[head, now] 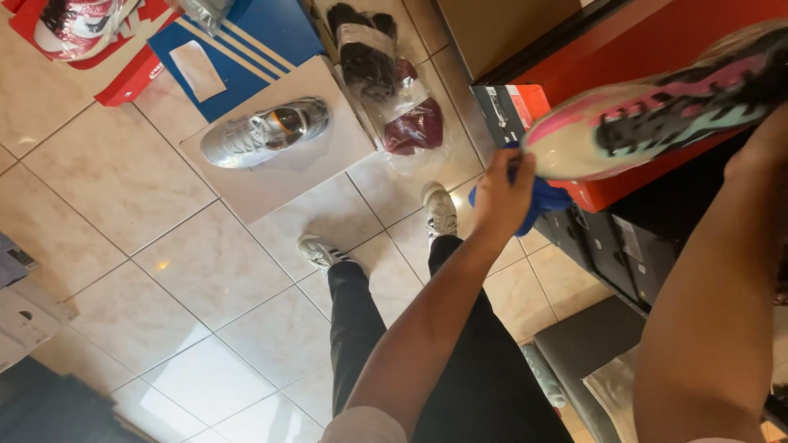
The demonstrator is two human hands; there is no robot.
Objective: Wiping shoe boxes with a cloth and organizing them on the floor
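My left hand is closed on a blue cloth and presses it against the toe of a multicoloured sports shoe, which is cream, pink, teal and black. The shoe is held up in the air at the right. My right hand is at its heel end, mostly hidden behind the shoe, with the forearm filling the right side of the view. Below, my black trousers and white trainers stand on the tiled floor.
A silver shoe lies on a pale box lid on the floor. Behind it are a blue box lid, a red box and bagged dark and maroon shoes. A red counter and stacked black boxes stand at the right.
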